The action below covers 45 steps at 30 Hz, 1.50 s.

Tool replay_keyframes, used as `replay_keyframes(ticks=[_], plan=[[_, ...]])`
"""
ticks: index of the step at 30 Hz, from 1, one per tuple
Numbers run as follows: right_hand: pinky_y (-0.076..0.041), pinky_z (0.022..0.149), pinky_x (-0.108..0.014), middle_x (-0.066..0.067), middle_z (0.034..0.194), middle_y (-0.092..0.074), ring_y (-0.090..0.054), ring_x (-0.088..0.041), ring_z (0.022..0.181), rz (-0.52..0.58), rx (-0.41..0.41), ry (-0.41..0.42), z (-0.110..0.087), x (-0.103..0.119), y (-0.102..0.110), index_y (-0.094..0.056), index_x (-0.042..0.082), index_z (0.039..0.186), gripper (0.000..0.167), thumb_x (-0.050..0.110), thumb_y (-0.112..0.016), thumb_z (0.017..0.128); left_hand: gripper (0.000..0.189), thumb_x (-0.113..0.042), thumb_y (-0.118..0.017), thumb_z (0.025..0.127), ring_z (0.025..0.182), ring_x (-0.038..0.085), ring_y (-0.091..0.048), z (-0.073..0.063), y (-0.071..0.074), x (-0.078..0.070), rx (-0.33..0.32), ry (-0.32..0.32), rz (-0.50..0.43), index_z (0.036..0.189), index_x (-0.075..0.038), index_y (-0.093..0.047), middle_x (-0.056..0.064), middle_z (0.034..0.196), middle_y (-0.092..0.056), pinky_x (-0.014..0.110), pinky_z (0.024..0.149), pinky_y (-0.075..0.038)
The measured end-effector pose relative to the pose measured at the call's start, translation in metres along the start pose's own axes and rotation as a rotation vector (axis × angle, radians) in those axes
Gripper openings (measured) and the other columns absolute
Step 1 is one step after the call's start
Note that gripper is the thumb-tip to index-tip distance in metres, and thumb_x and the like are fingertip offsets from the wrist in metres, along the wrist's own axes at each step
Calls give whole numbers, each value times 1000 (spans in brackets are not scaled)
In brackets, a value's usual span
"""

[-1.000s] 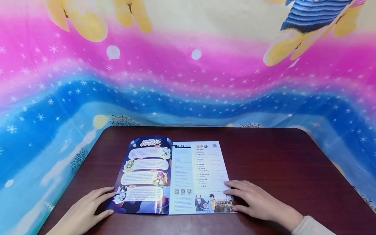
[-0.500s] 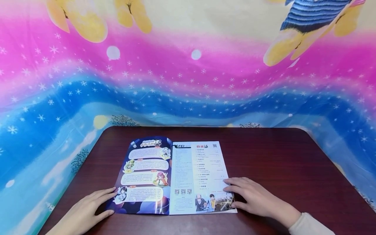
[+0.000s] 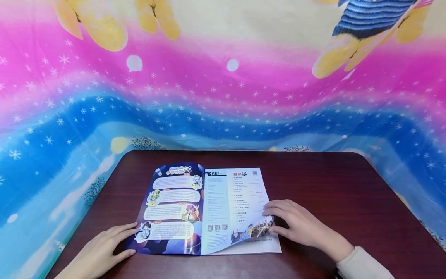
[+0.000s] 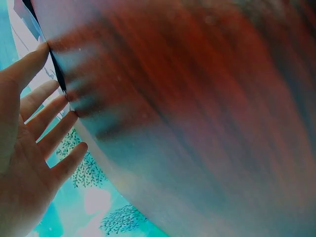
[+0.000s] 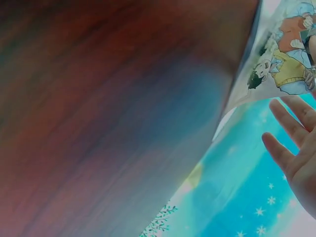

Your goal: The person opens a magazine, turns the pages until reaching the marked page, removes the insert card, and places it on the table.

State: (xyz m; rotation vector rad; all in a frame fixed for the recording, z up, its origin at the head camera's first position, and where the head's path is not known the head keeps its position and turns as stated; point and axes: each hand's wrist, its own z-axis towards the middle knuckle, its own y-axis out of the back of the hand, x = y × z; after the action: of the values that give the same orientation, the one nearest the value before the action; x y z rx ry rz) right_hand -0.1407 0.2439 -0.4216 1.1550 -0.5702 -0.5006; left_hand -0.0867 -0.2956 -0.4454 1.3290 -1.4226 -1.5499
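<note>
While the left hand is resting with straight fingers at the left edge of a glossy, open paper magazine, the right hand is pinching the raised lower outer corner of its white printed right page (the thumb is lying outside the right wrist view). Between both hands, the magazine's fold is pointing straight ahead across a dark red-brown wooden bench. That page is hiding most of the sheet beneath.
</note>
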Motion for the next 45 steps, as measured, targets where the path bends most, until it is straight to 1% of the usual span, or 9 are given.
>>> replay_keyframes(ticks=[6, 13, 18, 23, 28, 32, 35, 38, 45], plan=[[-47, 96, -42, 6, 121, -64, -58, -15, 114, 42, -46, 5, 9, 2, 4, -70, 20, 114, 33, 39, -76, 87, 63, -55, -74, 82, 123, 35, -54, -2, 0, -2, -18, -4, 19, 129, -14, -67, 8, 135, -59, 64, 95, -42], [-44, 98, -39, 10, 119, -63, -57, -14, 115, 91, -100, -22, 19, 5, 7, -70, 22, 112, 36, 32, -84, 80, 49, -46, -77, 83, 121, 31, -56, -2, 4, -10, -98, -83, 51, 123, -18, -70, 4, 133, -60, 59, 96, -45], [-42, 99, -37, 12, 119, -62, -56, -13, 116, 106, -133, -32, 24, 7, 9, -70, 23, 112, 38, 33, -84, 79, 45, -44, -76, 84, 119, 30, -58, 3, 9, -25, -121, -74, 28, 122, -20, -70, 4, 127, -63, 57, 96, -46], [-40, 100, -34, 12, 118, -62, -56, -15, 117, 113, -178, -17, 29, 10, 10, -69, 23, 113, 41, 31, -86, 77, 42, -40, -75, 87, 120, 30, -58, 10, 16, -46, -152, -115, 21, 125, -21, -69, 4, 128, -64, 57, 97, -46], [-39, 100, -32, 11, 116, -63, -56, -15, 114, 131, -213, -3, 36, 14, 13, -69, 22, 111, 40, 31, -87, 76, 41, -39, -73, 89, 121, 26, -58, 20, 21, -69, -197, -187, 21, 126, -21, -68, 0, 128, -64, 55, 98, -46], [-39, 100, -31, 10, 114, -63, -56, -15, 112, 141, -241, 20, 42, 17, 17, -69, 21, 108, 39, 31, -87, 75, 39, -38, -73, 90, 118, 19, -59, 31, 23, -89, -240, -280, 54, 126, -24, -68, -5, 126, -65, 50, 98, -48], [-38, 101, -30, 10, 113, -62, -56, -15, 112, 139, -254, 22, 46, 21, 19, -68, 22, 108, 40, 30, -88, 74, 39, -37, -75, 88, 114, 16, -61, 38, 24, -103, -305, -376, 52, 124, -24, -68, -8, 122, -66, 46, 95, -51], [-38, 100, -30, 10, 113, -62, -55, -14, 112, 143, -260, 18, 49, 26, 22, -68, 22, 109, 42, 29, -89, 73, 40, -36, -76, 87, 117, 16, -60, 45, 25, -118, -348, -452, 15, 124, -24, -68, -9, 123, -66, 45, 95, -51], [-39, 98, -31, 11, 112, -61, -54, -12, 111, 151, -267, 13, 59, 35, 26, -69, 22, 109, 39, 34, -86, 77, 42, -40, -72, 91, 121, 12, -57, 57, 30, -148, -366, -551, -65, 129, -23, -65, -12, 128, -63, 42, 99, -49]])
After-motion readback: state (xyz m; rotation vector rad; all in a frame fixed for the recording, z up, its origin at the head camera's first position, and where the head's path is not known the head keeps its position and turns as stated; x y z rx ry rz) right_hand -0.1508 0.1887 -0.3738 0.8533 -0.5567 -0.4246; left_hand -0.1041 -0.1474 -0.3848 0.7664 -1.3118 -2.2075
